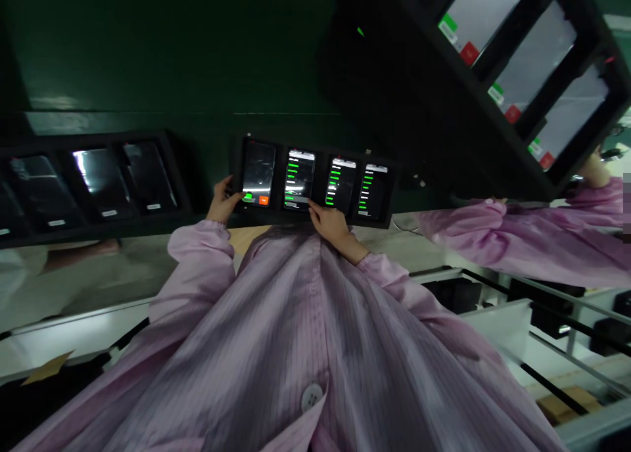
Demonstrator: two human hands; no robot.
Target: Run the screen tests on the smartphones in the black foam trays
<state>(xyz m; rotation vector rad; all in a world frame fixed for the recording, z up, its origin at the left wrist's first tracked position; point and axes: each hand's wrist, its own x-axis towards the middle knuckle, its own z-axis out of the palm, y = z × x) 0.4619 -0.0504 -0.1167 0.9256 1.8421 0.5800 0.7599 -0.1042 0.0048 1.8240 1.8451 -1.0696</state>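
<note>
A black tray (315, 221) with several phones in its slots lies before me at the bench edge. My left hand (224, 202) grips the tray's left end, its thumb reaching over to the green button of the leftmost phone (259, 166). That phone has a dark screen with green and orange-red buttons at the bottom. My right hand (332, 225) holds nothing; its outstretched index finger touches the lower edge of the second phone (300, 169). Green and white lines of text show on this one, on the third phone (340, 179) and on the rightmost phone (373, 186).
Another black tray (180, 202) of dark-screened phones lies to the left. A tilted black tray (473, 104) of lit phones with green and red buttons is at upper right, beside a co-worker's pink sleeve (532, 235). The bench top (172, 51) is dark green.
</note>
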